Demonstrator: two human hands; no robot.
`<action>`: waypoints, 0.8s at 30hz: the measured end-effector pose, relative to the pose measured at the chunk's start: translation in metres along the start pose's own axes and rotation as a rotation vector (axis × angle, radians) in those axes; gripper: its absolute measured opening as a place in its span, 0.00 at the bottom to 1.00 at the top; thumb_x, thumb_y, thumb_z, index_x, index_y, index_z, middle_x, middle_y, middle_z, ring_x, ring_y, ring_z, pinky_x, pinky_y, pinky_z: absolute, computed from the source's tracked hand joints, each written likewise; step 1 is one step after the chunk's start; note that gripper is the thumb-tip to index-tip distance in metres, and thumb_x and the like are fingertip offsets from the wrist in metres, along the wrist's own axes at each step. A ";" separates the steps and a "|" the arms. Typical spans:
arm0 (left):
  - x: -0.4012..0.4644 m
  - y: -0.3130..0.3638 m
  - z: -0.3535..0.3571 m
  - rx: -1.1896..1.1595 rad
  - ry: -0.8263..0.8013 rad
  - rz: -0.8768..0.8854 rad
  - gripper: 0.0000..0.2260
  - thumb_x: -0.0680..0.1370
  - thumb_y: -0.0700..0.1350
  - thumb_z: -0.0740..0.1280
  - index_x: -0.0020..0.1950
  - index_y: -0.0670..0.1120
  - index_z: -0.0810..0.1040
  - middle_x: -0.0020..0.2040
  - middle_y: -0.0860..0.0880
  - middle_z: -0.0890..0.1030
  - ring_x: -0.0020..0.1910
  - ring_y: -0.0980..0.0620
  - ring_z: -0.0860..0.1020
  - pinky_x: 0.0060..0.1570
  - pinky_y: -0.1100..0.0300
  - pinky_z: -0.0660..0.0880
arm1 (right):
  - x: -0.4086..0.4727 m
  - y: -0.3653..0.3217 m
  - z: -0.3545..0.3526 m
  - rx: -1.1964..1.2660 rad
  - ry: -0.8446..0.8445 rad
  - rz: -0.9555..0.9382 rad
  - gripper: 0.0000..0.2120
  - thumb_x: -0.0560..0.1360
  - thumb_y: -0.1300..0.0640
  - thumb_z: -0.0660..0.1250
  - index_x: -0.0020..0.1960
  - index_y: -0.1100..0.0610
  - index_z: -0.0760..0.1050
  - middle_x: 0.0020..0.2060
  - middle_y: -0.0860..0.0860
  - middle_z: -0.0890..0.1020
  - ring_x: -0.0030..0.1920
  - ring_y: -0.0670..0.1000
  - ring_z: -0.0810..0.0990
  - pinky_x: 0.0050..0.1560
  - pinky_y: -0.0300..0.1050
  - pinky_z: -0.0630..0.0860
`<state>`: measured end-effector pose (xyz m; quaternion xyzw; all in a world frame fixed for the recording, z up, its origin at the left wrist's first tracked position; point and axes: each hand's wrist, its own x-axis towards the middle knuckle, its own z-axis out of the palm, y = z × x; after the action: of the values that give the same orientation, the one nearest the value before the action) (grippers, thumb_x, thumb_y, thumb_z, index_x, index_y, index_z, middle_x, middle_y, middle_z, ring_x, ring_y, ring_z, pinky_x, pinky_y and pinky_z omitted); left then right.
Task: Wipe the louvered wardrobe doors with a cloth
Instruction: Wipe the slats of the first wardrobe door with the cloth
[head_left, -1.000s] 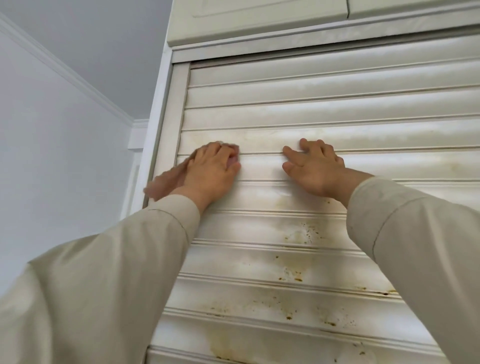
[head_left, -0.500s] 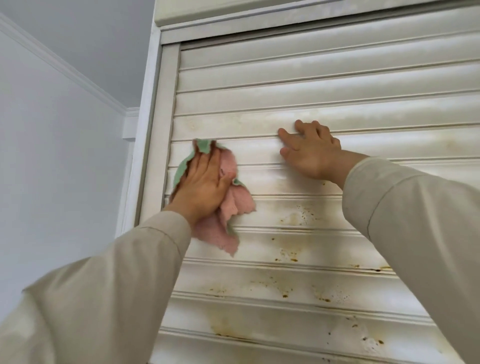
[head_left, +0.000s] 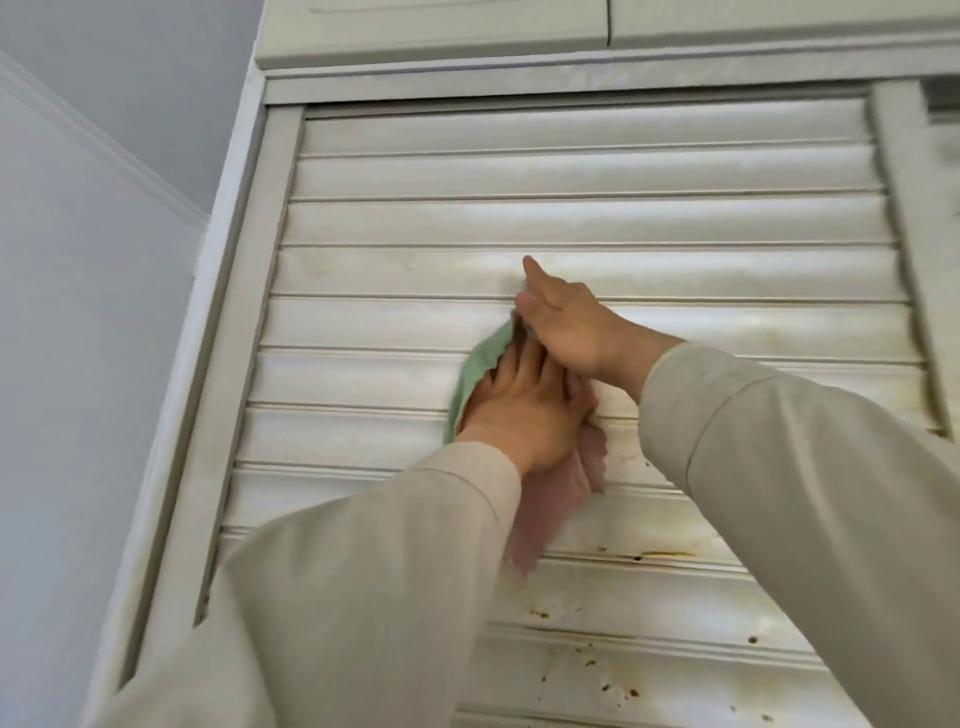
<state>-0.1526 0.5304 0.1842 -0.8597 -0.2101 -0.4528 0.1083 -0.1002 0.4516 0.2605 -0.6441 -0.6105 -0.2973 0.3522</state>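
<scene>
Left hand (head_left: 524, 410): fingers extended and laid flat, pressing the cloth (head_left: 540, 509) against the louvered door (head_left: 571, 228). The fingertips point up and to the right; their ends are hidden under the right hand.

Right hand (head_left: 566, 327): set directly above the left, overlapping its fingertips. The index finger points up along a slat; the thumb lies against the top edge of the cloth. Whether the remaining fingers curl round the cloth or only press on it cannot be told.

Cloth: soft, napped fabric, two-coloured. A green part (head_left: 475, 374) shows to the left of the left hand; a pink part hangs below the wrist in a limp fold with a scalloped edge. It lies on the middle slats of the door.

Both arms wear loose beige sleeves (head_left: 363, 597) of matte woven fabric.

Door: horizontal slats, off-white, semi-gloss, each with a rounded face and a beaded lower lip, set in a flat frame (head_left: 249, 332). The upper slats carry faint yellowish streaks. The lower slats carry brown specks and stains (head_left: 597, 660). A plain cabinet panel (head_left: 431, 26) sits above the door; a smooth pale wall (head_left: 78, 364) with ceiling moulding stands to the left.

Change since half a second ago: the left hand and cloth have shifted right from the door's left edge to the middle of the slats. The right hand, then flat on the slats and apart from the left, now meets it over the cloth.
</scene>
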 end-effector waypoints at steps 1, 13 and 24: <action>0.000 -0.005 0.000 -0.022 0.004 -0.021 0.31 0.83 0.61 0.46 0.81 0.53 0.36 0.81 0.53 0.35 0.78 0.52 0.31 0.76 0.45 0.40 | -0.007 0.004 -0.007 0.053 0.028 -0.012 0.28 0.85 0.47 0.52 0.81 0.53 0.50 0.76 0.54 0.64 0.77 0.55 0.59 0.76 0.49 0.56; 0.009 0.032 0.003 -0.033 0.045 -0.261 0.35 0.82 0.64 0.48 0.81 0.49 0.36 0.81 0.49 0.35 0.79 0.47 0.34 0.76 0.40 0.44 | -0.126 0.174 -0.106 -0.254 0.680 0.485 0.27 0.79 0.43 0.55 0.69 0.61 0.69 0.68 0.63 0.68 0.68 0.64 0.64 0.67 0.59 0.63; 0.026 0.105 0.019 -0.035 0.089 -0.219 0.34 0.83 0.62 0.48 0.81 0.49 0.37 0.81 0.49 0.36 0.79 0.45 0.37 0.76 0.40 0.44 | -0.160 0.244 -0.149 0.409 0.612 0.819 0.25 0.84 0.46 0.47 0.69 0.64 0.66 0.65 0.65 0.73 0.59 0.65 0.73 0.55 0.52 0.70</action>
<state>-0.0768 0.4512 0.1953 -0.8124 -0.2897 -0.5033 0.0525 0.1375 0.2357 0.1938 -0.6316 -0.2249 -0.1852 0.7185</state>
